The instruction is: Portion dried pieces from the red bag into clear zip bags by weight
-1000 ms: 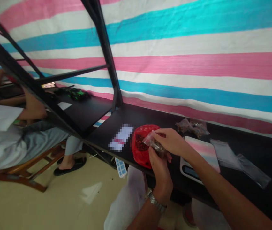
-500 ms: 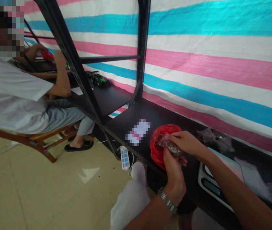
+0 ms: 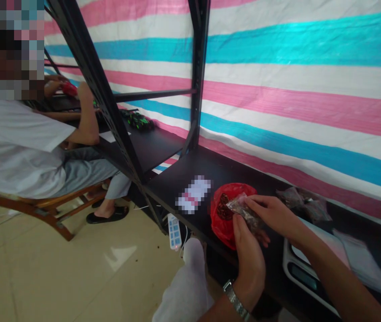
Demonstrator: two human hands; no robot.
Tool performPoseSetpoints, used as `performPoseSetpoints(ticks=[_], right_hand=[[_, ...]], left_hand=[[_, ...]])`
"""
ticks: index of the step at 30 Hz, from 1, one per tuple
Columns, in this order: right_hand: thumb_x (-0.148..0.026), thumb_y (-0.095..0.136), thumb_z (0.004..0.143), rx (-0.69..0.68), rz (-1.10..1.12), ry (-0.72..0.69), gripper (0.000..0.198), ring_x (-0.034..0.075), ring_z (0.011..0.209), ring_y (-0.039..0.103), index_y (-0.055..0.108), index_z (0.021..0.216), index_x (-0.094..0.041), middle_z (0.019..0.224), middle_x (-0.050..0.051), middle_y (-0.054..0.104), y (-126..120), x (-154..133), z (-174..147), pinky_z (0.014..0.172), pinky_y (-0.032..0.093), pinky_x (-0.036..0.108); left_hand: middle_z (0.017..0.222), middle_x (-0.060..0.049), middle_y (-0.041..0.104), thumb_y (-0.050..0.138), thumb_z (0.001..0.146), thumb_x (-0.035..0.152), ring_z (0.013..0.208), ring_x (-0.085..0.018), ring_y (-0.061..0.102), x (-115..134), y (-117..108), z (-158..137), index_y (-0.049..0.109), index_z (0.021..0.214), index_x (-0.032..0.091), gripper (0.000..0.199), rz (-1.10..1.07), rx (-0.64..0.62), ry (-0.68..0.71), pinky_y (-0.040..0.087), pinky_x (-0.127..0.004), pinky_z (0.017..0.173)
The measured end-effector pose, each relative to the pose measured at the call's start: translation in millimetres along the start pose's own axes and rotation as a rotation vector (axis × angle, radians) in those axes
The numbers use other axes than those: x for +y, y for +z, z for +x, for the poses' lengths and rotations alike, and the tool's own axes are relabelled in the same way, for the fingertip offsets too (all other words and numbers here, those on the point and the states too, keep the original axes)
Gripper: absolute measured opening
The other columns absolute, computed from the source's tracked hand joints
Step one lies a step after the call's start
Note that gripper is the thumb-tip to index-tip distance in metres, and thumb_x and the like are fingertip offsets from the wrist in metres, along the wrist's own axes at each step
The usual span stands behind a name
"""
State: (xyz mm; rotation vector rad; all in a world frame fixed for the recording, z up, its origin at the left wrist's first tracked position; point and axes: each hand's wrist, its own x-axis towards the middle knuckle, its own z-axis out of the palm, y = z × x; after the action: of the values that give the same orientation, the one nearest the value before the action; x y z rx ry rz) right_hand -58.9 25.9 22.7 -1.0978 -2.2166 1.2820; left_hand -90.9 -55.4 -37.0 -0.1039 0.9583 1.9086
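A small clear zip bag (image 3: 243,210) with brownish contents is held between both hands, tilted beside a red plastic bag (image 3: 222,232). My left hand (image 3: 249,255), with a metal watch on the wrist, wraps its fingers around the lower side of the zip bag. At the bag's upper edge, my right hand (image 3: 273,212) pinches the plastic. Inside the open red bag lies a heap of small reddish-brown pieces (image 3: 224,207), too small to name. Under my right forearm sits a white digital scale (image 3: 302,273), partly hidden.
Several filled clear bags (image 3: 314,208) lie behind the scale, flat clear bags (image 3: 361,255) to its right. A blurred-out paper (image 3: 193,194) lies on the black shelf (image 3: 177,172). A power strip (image 3: 174,231) hangs below. Another person (image 3: 19,138) sits left, beyond a black post (image 3: 99,85).
The view has tipped slightly, so the scene sits lower. Both hands still hold the zip bag, which now shows more of its length and lies a little farther right of the heap.
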Motion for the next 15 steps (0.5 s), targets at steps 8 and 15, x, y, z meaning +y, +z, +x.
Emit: performPoseSetpoints(ticks=[8,15], right_hand=[[-0.057,0.064,0.088,0.205,0.007,-0.168,0.039,0.023,0.071,0.067,0.082,0.083,-0.023,0.079,0.005,0.078,-12,4,-23,0.068,0.053,0.033],[-0.062,0.067,0.087,0.556,0.098,-0.088,0.041,0.022,0.066,0.06,0.074,0.072,-0.024,0.065,0.002,0.064,-46,40,-80,0.066,0.053,0.032]], left_hand=[[0.066,0.003,0.056,0.061,0.086,0.081,0.053,-0.014,0.05,7,-11,-13,0.061,0.117,0.022,0.066,0.161,-0.137,0.165,0.039,-0.026,0.05],[0.066,0.001,0.058,0.059,0.096,0.068,0.06,-0.015,0.054,6,-10,-20,0.069,0.119,0.02,0.054,0.506,-0.436,0.25,0.046,-0.026,0.059]])
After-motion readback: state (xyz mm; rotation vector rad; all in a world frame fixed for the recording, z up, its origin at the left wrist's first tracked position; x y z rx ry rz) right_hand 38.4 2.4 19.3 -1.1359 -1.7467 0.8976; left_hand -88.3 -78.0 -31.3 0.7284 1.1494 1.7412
